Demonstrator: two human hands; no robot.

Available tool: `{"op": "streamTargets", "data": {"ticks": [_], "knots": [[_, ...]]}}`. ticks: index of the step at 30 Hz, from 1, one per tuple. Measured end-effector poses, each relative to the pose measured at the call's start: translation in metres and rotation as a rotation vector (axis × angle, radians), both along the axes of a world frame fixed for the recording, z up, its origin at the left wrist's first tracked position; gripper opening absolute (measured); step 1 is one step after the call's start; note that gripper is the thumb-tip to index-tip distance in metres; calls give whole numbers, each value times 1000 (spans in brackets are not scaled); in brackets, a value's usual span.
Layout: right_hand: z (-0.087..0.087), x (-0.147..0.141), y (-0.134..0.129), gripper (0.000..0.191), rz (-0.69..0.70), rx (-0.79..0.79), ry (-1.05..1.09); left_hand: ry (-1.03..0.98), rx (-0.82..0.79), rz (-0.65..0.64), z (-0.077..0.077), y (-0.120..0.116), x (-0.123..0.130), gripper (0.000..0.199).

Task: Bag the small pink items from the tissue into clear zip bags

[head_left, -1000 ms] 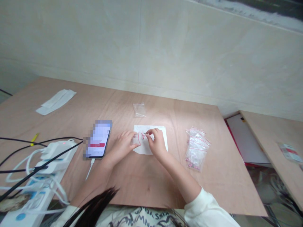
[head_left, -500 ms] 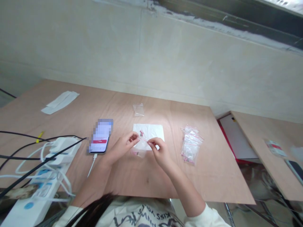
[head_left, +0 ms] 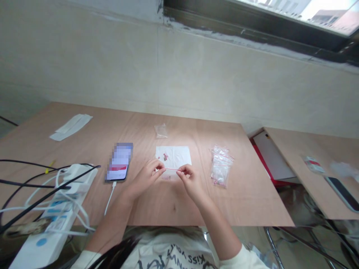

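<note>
A small clear zip bag with a red seal line (head_left: 171, 169) is stretched between my two hands at its top edge. My left hand (head_left: 153, 172) pinches its left end, and my right hand (head_left: 188, 175) pinches the right end. Small pink pieces (head_left: 166, 178) show faintly in the lower part of the bag. Behind it lies a white paper sheet (head_left: 181, 155) with several small red and dark pieces (head_left: 165, 157) on its left half.
A stack of clear bags (head_left: 222, 168) lies right of the sheet, one bag (head_left: 161, 130) behind it. On the left are a phone (head_left: 120, 161) with a white cable, a white folded strip (head_left: 71, 127) and a power strip (head_left: 60, 224) with tangled cables.
The view has shifted slightly. My hands have drawn a little apart, and the red line between them now looks straight and level.
</note>
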State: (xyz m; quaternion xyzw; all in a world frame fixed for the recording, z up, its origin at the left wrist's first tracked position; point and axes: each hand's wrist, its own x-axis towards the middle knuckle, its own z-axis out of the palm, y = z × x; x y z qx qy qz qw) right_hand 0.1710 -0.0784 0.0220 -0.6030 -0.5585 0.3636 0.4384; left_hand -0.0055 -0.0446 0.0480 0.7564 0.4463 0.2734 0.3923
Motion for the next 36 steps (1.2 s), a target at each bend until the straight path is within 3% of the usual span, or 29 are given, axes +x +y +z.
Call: {"op": "streamTargets", "data": {"ticks": [4,8,11,17,24,31,34,36], "knots": [[10,0,2,14,-30,21,-52,-30,-55,-74,5,0,-2,12],[15,-3,6,9,45,19,2,-15,-14,-11,5,2,1,15],[12,-5,11,11,64,-18,94,-2,-10,30,1,4,7,17],[9,-4,18,11,-38,-34,89,-11,-66,-43,-3,9,19,17],[11,4,20,24,11,-199,428,15,-77,-42,-4,16,20,17],[3,2,22,24,29,-229,401,-27,-118,32,-4,19,13,23],[-5,3,16,24,107,-244,482,-47,-147,3,-4,18,12,23],[-9,9,8,25,73,-225,508,-40,-134,-22,-8,18,11,22]]}}
